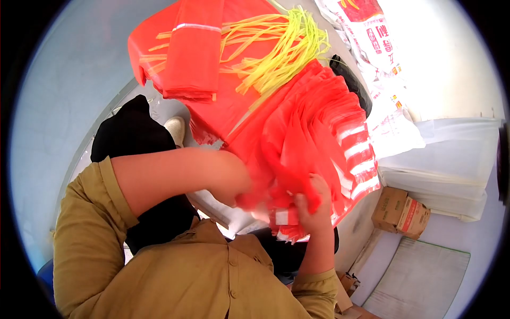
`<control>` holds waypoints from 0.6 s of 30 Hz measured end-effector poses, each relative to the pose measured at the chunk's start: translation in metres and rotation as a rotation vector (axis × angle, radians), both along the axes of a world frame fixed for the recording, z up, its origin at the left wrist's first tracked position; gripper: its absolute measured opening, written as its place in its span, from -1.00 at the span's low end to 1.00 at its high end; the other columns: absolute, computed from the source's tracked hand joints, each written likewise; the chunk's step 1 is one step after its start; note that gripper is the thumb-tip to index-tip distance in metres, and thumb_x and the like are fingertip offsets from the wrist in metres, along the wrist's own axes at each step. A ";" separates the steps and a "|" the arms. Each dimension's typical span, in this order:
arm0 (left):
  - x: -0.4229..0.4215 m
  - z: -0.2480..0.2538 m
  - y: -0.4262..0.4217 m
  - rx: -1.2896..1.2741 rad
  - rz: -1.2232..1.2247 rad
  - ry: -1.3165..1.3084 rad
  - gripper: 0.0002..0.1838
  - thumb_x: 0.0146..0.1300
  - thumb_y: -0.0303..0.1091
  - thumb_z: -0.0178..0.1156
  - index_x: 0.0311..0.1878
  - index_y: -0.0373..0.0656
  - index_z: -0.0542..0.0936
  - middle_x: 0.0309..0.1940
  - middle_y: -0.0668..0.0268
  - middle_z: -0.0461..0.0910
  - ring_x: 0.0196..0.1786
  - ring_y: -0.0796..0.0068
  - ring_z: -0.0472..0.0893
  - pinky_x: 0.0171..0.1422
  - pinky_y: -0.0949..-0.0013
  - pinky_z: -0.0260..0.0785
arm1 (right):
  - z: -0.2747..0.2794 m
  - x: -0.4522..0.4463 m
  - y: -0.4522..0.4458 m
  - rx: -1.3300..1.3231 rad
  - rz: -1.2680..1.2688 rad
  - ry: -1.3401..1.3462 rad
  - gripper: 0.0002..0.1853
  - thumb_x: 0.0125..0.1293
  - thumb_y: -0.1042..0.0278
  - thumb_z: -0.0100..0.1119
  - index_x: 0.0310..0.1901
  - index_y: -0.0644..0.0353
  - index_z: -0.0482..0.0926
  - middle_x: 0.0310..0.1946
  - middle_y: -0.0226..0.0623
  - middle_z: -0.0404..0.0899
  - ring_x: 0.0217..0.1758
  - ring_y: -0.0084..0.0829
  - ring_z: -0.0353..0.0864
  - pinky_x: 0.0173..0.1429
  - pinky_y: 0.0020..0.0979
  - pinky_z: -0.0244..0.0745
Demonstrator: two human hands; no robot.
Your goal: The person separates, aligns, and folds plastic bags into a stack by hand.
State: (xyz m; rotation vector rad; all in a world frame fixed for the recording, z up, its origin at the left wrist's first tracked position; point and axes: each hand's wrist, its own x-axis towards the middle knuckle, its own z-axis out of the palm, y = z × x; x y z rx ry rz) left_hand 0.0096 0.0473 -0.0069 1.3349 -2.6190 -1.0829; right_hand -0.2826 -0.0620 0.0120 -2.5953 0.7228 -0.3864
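My right hand (317, 206) is closed on a bunched red plastic sheet (292, 183), its thumb pressed against the material. My left hand (245, 192) reaches in from the left beside it, smeared by motion, and its fingers cannot be made out. Below and between the hands hangs a red and white end of the material. Just beyond them, a fanned stack of red plastic sheets (319, 117) with white-striped edges spreads to the right. A bundle of yellow-green strips (287, 45) lies across the red material at the back.
A folded red stack (194, 58) lies at the back left. White printed sacks (380, 69) and a black plastic bag (350, 85) are at the right. Farther right are a cardboard box (399, 212) and a grey mat (419, 279) on the floor.
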 end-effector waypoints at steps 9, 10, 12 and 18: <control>0.023 -0.023 -0.041 -0.390 0.526 0.132 -0.78 0.45 -0.26 0.19 -0.05 -0.19 0.69 -0.14 0.07 0.69 0.05 -0.01 0.66 0.18 0.01 0.52 | 0.007 0.044 0.051 -0.209 0.398 0.194 -0.60 0.09 0.33 0.47 0.02 0.12 0.74 0.01 -0.30 0.74 0.13 -0.15 0.69 0.44 0.01 0.51; 0.018 -0.027 -0.043 -0.439 0.551 0.199 -0.80 0.45 -0.29 0.17 -0.06 -0.18 0.68 -0.13 0.07 0.68 0.06 -0.01 0.64 0.19 0.01 0.51 | 0.018 0.047 0.057 -0.173 0.400 0.185 -0.61 0.11 0.32 0.47 0.02 0.13 0.74 0.02 -0.30 0.74 0.14 -0.15 0.69 0.44 0.01 0.50; 0.009 -0.030 -0.051 -0.420 0.562 0.209 -0.81 0.46 -0.31 0.16 -0.04 -0.19 0.66 -0.12 0.05 0.67 0.06 -0.03 0.63 0.21 0.00 0.50 | 0.041 0.050 0.063 -0.151 0.364 0.173 -0.62 0.16 0.30 0.46 0.04 0.14 0.74 0.05 -0.26 0.75 0.18 -0.13 0.69 0.46 0.01 0.48; -0.008 0.004 -0.068 -0.053 0.799 0.249 -0.61 0.52 -0.19 0.12 0.27 -0.19 0.48 -0.02 -0.11 0.69 0.10 -0.22 0.65 0.22 -0.11 0.48 | 0.046 -0.016 0.014 -0.290 -0.202 -0.063 -0.53 0.40 0.28 0.34 0.29 0.23 0.61 0.35 -0.03 0.58 0.43 -0.04 0.54 0.55 -0.01 0.37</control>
